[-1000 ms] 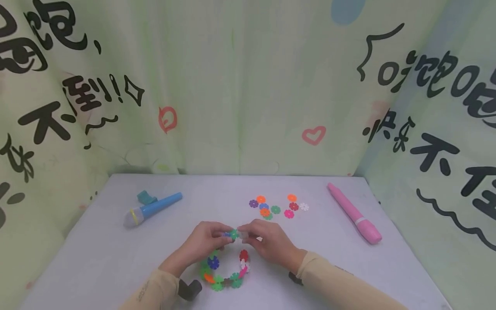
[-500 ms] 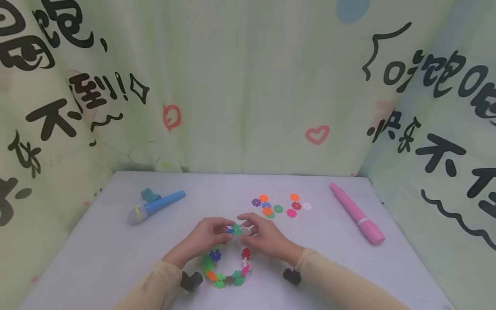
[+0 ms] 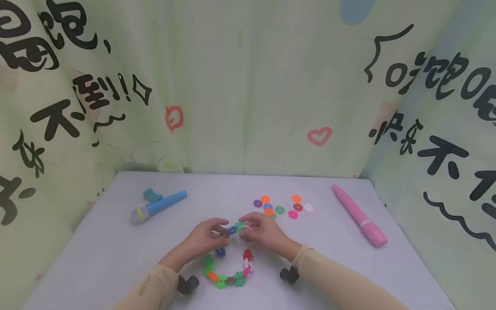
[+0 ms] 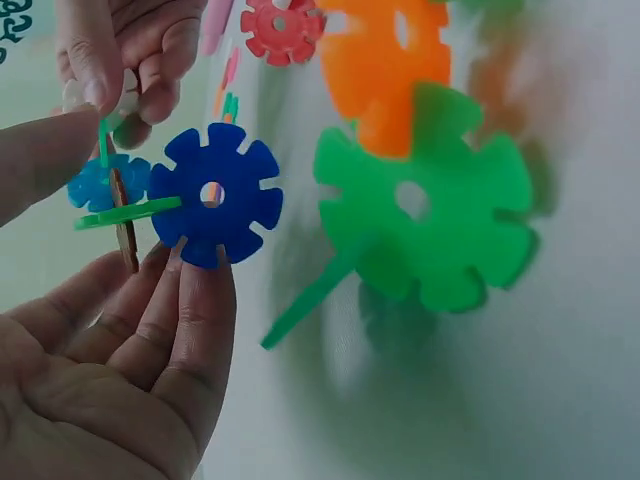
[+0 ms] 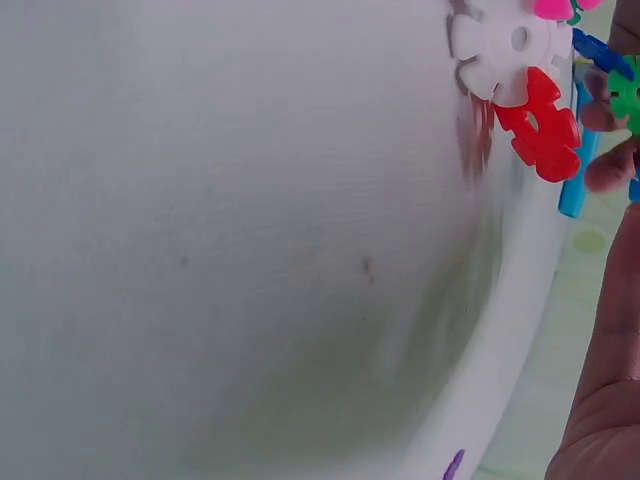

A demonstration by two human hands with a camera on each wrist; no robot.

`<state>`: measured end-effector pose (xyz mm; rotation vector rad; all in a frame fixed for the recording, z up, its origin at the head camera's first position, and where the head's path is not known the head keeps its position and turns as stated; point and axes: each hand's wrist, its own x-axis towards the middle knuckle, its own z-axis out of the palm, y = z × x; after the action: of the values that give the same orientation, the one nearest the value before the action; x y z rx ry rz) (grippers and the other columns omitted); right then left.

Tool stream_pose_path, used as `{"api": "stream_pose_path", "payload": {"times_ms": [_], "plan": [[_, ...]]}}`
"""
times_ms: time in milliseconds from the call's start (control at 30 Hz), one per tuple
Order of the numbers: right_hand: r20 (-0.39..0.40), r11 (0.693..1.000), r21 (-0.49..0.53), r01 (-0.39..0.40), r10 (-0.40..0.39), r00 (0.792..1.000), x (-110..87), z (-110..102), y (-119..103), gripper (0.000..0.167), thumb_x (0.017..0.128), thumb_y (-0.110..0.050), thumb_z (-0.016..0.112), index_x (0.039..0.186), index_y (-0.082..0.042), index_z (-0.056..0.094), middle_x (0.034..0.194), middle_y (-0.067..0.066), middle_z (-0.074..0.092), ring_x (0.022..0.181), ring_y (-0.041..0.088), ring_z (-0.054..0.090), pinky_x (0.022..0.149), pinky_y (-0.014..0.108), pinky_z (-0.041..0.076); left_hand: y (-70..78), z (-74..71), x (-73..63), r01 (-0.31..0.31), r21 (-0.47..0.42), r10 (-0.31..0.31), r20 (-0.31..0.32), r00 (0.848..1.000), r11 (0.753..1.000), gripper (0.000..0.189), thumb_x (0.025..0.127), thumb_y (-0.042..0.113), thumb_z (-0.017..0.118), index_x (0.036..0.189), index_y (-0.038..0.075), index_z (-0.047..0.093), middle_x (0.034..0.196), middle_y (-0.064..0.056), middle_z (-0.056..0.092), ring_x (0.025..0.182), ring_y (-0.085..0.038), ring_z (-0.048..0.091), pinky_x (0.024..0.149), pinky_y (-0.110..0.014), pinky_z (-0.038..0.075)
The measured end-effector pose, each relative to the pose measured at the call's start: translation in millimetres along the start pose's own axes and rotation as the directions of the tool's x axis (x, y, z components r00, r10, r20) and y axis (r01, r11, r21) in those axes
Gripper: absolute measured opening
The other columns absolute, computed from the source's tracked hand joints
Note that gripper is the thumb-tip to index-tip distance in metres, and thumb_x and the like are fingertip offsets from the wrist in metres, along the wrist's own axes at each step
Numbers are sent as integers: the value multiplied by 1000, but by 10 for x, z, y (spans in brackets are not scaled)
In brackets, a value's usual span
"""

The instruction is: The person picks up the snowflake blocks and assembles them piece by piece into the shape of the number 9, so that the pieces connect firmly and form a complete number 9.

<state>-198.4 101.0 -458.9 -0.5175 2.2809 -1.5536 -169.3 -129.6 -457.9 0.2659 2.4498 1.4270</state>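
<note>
A chain of slotted flower discs (image 3: 221,284) curves in an open ring over the table, with a red disc (image 3: 247,255) at one end. Its other end is raised between both hands. My left hand (image 3: 203,237) holds that raised stretch between thumb and fingers; in the left wrist view the fingertips meet a dark blue disc (image 4: 245,190), beside a brown disc (image 4: 125,220) seen edge-on. My right hand (image 3: 267,232) pinches the end by a white disc (image 4: 75,97), past the green disc (image 3: 239,226). Its fingers partly cover the white disc.
Several loose discs (image 3: 280,210) lie behind the hands. A blue toy microphone (image 3: 166,202) with a teal piece (image 3: 152,195) lies back left, and a pink tapered stick (image 3: 360,217) lies right. A curtain (image 3: 240,86) surrounds the table (image 3: 97,254).
The right fingers, spread around the white disc half a second ago, have closed on the chain's end. The left fingers have shifted back, showing more blue and brown discs; the raised stretch now slants.
</note>
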Motion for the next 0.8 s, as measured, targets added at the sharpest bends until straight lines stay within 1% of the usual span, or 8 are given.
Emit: {"api": "stream_pose_path", "payload": {"times_ms": [33, 133, 233, 333, 467, 567, 667, 800], "plan": [[-1, 1000, 11, -10, 10, 1000, 5, -3, 4, 36, 89, -14, 76, 122, -6, 63, 93, 4, 68, 87, 25, 72, 79, 33, 57, -13, -4, -9, 7, -3, -7, -1, 1000, 1000, 56, 87, 22, 79, 136, 8, 57, 114, -7, 68, 106, -31, 66, 84, -45, 56], [6, 999, 8, -30, 30, 1000, 20, -13, 23, 35, 89, -15, 76, 121, -6, 63, 94, 4, 68, 88, 25, 72, 80, 34, 57, -57, -19, -37, -8, -12, 8, 1, 1000, 1000, 51, 86, 17, 79, 132, 6, 59, 107, -5, 70, 98, -25, 68, 81, -42, 57], [20, 998, -48, -41, 42, 999, 39, -28, 41, 36, 89, -16, 77, 121, -7, 63, 98, 3, 68, 93, 23, 69, 82, 36, 56, -88, -30, -54, -30, -16, 30, -2, 1000, 999, 46, 86, 14, 78, 129, 6, 62, 100, -2, 70, 92, -20, 68, 79, -40, 57], [49, 990, -143, -20, 27, 998, 66, -37, 63, 39, 88, -18, 77, 123, -9, 63, 108, -1, 66, 103, 22, 65, 87, 41, 54, -95, -34, -58, -45, -13, 44, -13, 999, 999, 44, 87, 14, 78, 128, 6, 63, 98, -1, 69, 91, -19, 68, 78, -40, 57], [95, 957, -288, 45, -19, 995, 110, -32, 69, 42, 88, -18, 77, 127, -13, 63, 120, -5, 63, 112, 22, 60, 91, 43, 52, -92, -27, -59, -41, -5, 41, -30, 999, 999, 45, 88, 15, 77, 130, 6, 62, 99, -2, 68, 91, -20, 67, 78, -39, 57], [113, 928, -364, 77, -38, 993, 132, -28, 44, 41, 89, -20, 76, 128, -15, 63, 122, -7, 63, 111, 20, 59, 90, 40, 52, -99, -18, -57, -35, -6, 35, -41, 999, 999, 46, 89, 16, 77, 130, 6, 62, 100, -2, 68, 92, -20, 68, 77, -39, 57], [122, 908, -410, 91, -44, 991, 146, -34, 26, 38, 90, -23, 75, 126, -16, 64, 121, -8, 64, 110, 18, 60, 89, 38, 53, -106, -17, -59, -36, -19, 35, -48, 998, 999, 49, 88, 16, 78, 132, 5, 60, 102, -3, 69, 92, -21, 68, 78, -39, 57], [124, 895, -439, 78, -26, 992, 164, -44, 34, 35, 90, -27, 75, 123, -18, 66, 118, -9, 65, 111, 18, 61, 90, 40, 53, -119, -18, -72, -31, -35, 30, -33, 999, 999, 57, 83, 11, 82, 134, 7, 58, 105, -4, 68, 93, -22, 68, 79, -39, 57]]}}
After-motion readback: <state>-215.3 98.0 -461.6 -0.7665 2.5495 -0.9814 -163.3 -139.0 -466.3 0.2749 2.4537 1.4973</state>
